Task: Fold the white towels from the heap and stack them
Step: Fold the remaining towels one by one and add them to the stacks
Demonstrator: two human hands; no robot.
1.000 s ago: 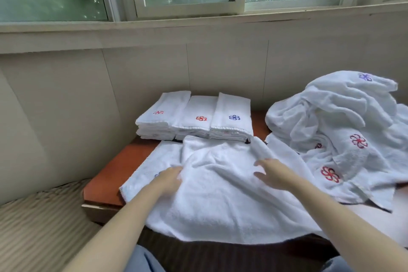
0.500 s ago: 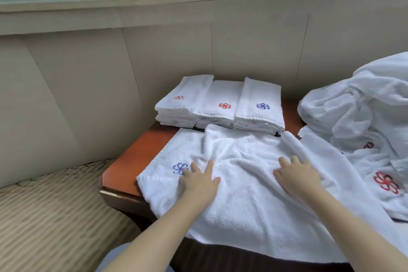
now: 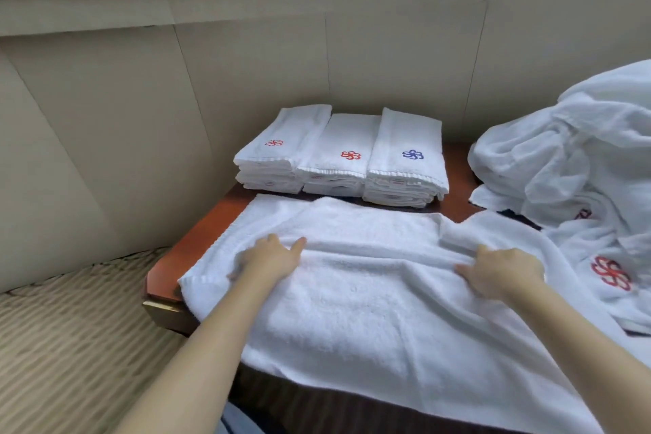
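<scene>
A white towel (image 3: 370,292) lies spread over the front of the red-brown table (image 3: 208,232), its near edge hanging off. My left hand (image 3: 269,259) rests on the towel's left part with fingers fairly straight. My right hand (image 3: 502,271) grips a raised fold on its right part, and a ridge of cloth runs between the hands. Behind the towel, three stacks of folded towels (image 3: 345,158) stand side by side against the wall; two show a red flower mark, the right one a blue mark. The heap of unfolded towels (image 3: 570,158) lies at the right.
A beige panelled wall (image 3: 246,74) and a window ledge close off the back. A striped beige surface (image 3: 70,335) lies lower, to the left of the table's brass-edged corner (image 3: 158,306). Bare wood shows between the right stack and the heap.
My left hand slid left over the towel's blue flower mark, which is now hidden. My right hand moved right and took hold of a fold. A ridge formed between the hands.
</scene>
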